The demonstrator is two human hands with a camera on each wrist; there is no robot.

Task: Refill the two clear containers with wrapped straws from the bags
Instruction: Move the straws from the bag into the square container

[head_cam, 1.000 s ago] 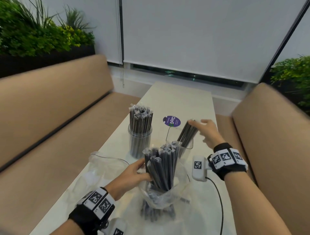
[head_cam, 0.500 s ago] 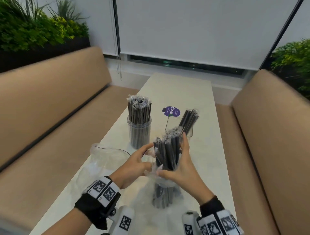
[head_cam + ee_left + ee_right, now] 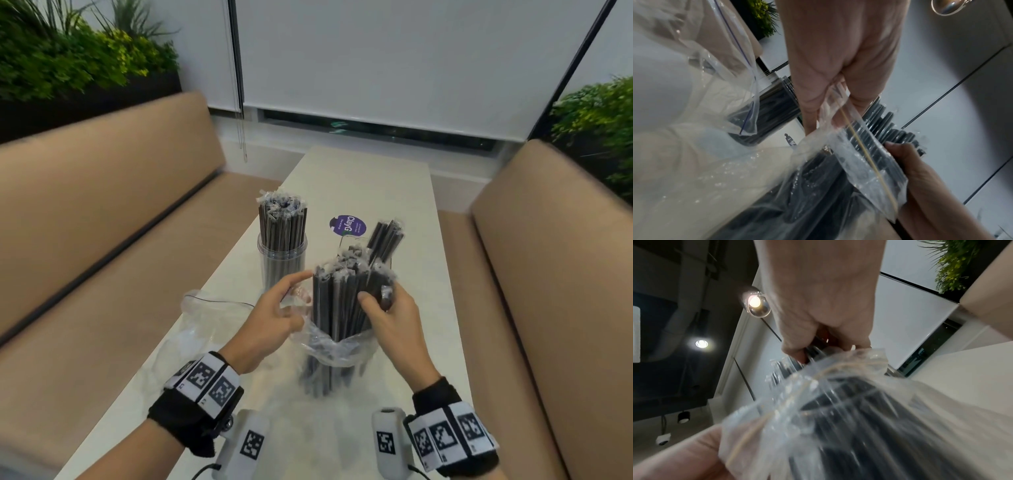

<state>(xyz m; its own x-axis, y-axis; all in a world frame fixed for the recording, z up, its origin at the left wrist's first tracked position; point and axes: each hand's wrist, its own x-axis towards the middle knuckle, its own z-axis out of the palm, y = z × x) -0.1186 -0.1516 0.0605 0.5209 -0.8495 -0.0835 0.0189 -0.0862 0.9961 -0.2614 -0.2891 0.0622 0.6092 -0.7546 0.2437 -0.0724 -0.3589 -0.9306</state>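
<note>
Spent bag (image 3: pixel 205 315) lies flat at the table's (image 3: pixel 370 178) left edge, out of my way. Left container (image 3: pixel 282 260) stands packed full. My left hand (image 3: pixel 274 318) pinches the bag rim (image 3: pixel 840 104), steadying the bag (image 3: pixel 337 346) so straws (image 3: pixel 342 301) slide free. My right hand (image 3: pixel 394 315) grips a clump, bound for the near-empty right container (image 3: pixel 380 250) just behind.

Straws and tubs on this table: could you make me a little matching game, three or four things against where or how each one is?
Things:
1. left container
2. right container
3. left hand
4. right hand

States:
A. holds only a few leaning straws
B. pinches the bag's rim
C. packed full of upright straws
D. grips straws standing in the bag

Pairs: 1-C, 2-A, 3-B, 4-D
</note>
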